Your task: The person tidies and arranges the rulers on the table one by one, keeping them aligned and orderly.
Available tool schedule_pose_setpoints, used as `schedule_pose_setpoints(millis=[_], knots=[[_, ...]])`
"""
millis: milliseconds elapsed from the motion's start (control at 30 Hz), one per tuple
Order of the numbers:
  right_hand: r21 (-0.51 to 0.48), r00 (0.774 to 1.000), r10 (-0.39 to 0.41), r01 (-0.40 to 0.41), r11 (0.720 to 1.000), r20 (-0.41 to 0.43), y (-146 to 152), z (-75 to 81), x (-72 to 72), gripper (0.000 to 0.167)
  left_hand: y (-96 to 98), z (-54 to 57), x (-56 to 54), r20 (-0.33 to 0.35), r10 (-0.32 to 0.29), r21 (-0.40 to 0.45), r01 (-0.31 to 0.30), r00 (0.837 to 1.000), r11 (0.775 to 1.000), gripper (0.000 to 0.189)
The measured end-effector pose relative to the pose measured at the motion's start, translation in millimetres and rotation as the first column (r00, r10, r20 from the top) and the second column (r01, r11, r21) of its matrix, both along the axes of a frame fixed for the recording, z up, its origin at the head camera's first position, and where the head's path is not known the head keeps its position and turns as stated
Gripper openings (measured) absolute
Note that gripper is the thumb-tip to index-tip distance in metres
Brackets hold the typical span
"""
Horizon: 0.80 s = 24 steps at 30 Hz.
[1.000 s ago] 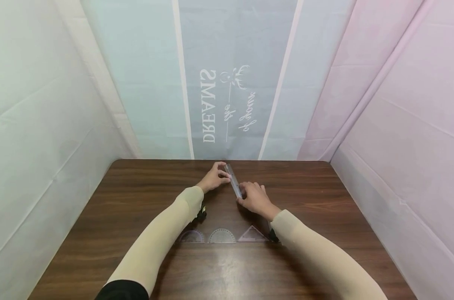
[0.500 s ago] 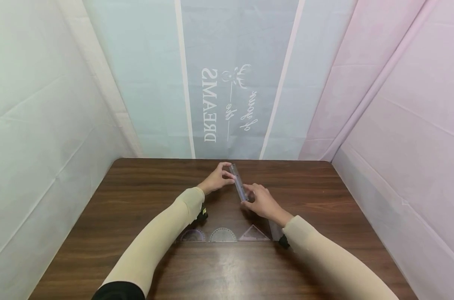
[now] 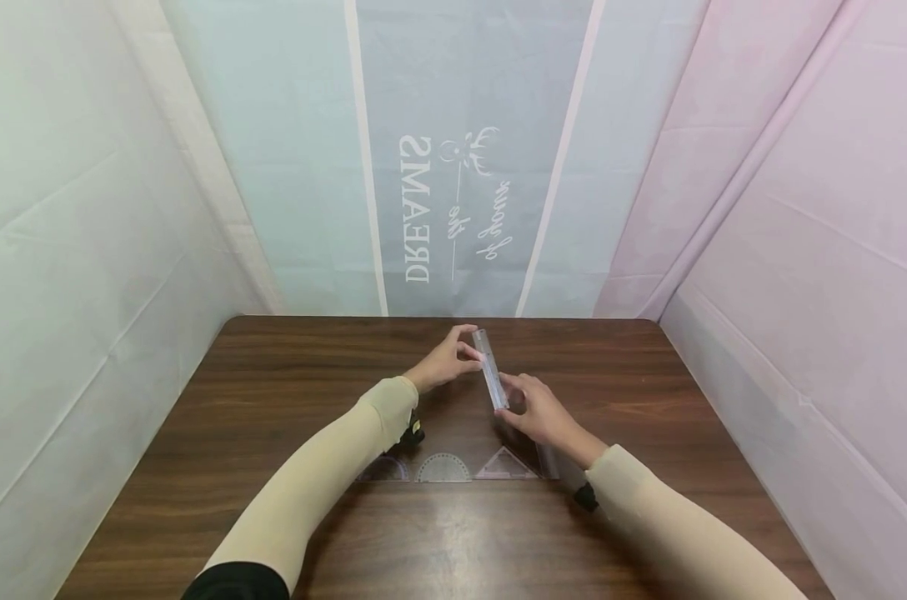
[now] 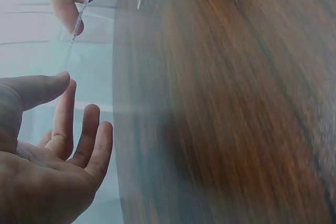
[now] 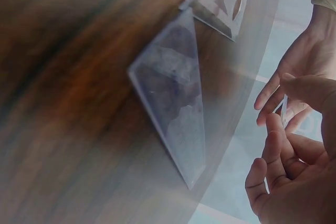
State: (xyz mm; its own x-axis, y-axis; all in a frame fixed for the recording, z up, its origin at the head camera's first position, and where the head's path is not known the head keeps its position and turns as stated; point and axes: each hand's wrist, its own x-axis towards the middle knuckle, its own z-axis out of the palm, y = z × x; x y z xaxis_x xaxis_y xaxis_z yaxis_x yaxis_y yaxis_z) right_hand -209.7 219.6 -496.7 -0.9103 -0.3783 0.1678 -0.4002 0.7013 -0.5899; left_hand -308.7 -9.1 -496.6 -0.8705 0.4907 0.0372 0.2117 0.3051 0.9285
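A clear straight ruler (image 3: 490,369) is held up off the table between two hands, tilted with its far end leaning left. My left hand (image 3: 446,358) pinches its far part between thumb and fingers; the left wrist view shows the thumb (image 4: 44,88) against the index fingertip there. Around the near end, my right hand (image 3: 542,412) pinches with thumb and fingers. From the right wrist view the ruler (image 5: 284,111) appears edge-on, largely covered by the right hand (image 5: 294,166).
On the brown wooden table (image 3: 333,350) lie a clear protractor (image 3: 443,468), a purplish protractor (image 3: 384,469) partly behind the left sleeve, a set square (image 3: 506,465) and a clear flat piece (image 5: 173,87). A printed cloth (image 3: 461,83) hangs behind.
Both hands have moved to the right with the ruler, and the right hand has come slightly nearer. The pieces on the table lie as before.
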Motion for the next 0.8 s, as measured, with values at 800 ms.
schedule_pose_setpoints(millis=[800], knots=[[-0.056, 0.998, 0.006, -0.01, 0.998, -0.067, 39.5, 1.0, 33.5, 0.067, 33.7, 7.1, 23.8, -0.061, -0.094, -0.039, 0.092, 0.994, 0.995, 0.074]])
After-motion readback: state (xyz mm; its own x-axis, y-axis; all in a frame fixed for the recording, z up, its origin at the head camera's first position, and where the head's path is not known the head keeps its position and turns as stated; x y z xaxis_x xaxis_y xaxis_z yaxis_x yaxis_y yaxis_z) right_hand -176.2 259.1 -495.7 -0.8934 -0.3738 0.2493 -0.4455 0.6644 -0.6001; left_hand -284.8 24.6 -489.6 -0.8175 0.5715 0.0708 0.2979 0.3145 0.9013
